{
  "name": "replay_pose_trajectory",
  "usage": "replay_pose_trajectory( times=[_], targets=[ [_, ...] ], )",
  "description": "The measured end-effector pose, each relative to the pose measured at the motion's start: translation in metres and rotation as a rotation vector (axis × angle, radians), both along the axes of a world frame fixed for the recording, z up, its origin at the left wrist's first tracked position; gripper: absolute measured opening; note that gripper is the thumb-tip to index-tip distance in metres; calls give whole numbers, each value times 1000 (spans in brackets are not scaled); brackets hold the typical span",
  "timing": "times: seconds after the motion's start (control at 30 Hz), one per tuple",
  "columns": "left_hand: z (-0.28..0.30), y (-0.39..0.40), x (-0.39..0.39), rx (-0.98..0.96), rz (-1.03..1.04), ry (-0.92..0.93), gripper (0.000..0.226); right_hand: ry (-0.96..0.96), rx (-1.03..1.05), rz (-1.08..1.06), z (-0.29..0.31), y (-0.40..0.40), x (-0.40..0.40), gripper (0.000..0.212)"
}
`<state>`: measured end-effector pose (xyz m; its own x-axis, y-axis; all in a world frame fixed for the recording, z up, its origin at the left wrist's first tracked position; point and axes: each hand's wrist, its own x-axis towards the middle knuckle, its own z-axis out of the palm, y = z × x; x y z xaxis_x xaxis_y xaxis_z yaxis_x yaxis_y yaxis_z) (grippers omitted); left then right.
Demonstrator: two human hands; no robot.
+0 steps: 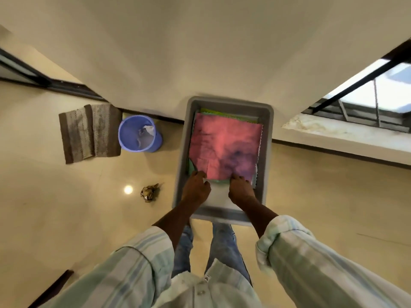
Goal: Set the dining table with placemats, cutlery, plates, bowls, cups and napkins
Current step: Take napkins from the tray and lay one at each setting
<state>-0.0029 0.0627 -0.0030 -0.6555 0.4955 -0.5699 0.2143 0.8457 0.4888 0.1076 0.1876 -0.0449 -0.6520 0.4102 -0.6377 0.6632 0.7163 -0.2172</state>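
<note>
A grey plastic tub [268, 138] stands on the floor against the wall, right in front of my feet. Inside lies a stack of cloth placemats; the top one is pink [224, 145], with green ones [214, 113] showing under its edges. My left hand [195, 188] grips the near left corner of the stack, fingers curled around its edge. My right hand [240, 190] grips the near right part of the same edge. A white sheet [219, 196] lies under the stack between my hands.
A blue waste bin [138, 134] with crumpled paper stands left of the tub. A brown striped floor mat [89, 132] lies further left. A crumpled wrapper [149, 192] sits on the glossy beige floor. A window ledge [347, 127] is at right.
</note>
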Motion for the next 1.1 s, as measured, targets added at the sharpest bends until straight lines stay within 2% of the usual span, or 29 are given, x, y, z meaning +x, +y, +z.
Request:
replay_pose_trajectory(
  times=[0.17,0.27,0.4,0.53,0.6,0.7,0.8,0.83,0.97,1.1],
  targets=[
    [41,-11,-17,113,-38,15,28,155,70,-327,64,-21,-10,22],
    [71,-18,-27,202,-76,28,38,332,141,-428,98,-32,-20,15],
    [109,-23,-36,357,-175,-20,62,630,35,-640,157,-44,-46,11],
    [132,-17,-53,402,-236,-20,73,705,-158,-813,195,-37,-64,27],
    [141,-17,-61,445,-219,-29,67,725,-189,-792,216,-32,-69,28],
    [158,-17,-70,486,-199,-71,46,645,-70,-558,240,-25,-73,18],
    [179,-15,-70,574,-203,-41,15,678,-45,-597,254,-16,-72,16],
    [185,-12,-70,600,-201,-46,11,703,-30,-589,258,-12,-72,18],
    [201,3,-65,653,-164,-128,12,697,-13,-472,285,-5,-70,14],
    [211,13,-63,698,-26,2,28,645,4,-357,300,2,-69,16]
  ],
)
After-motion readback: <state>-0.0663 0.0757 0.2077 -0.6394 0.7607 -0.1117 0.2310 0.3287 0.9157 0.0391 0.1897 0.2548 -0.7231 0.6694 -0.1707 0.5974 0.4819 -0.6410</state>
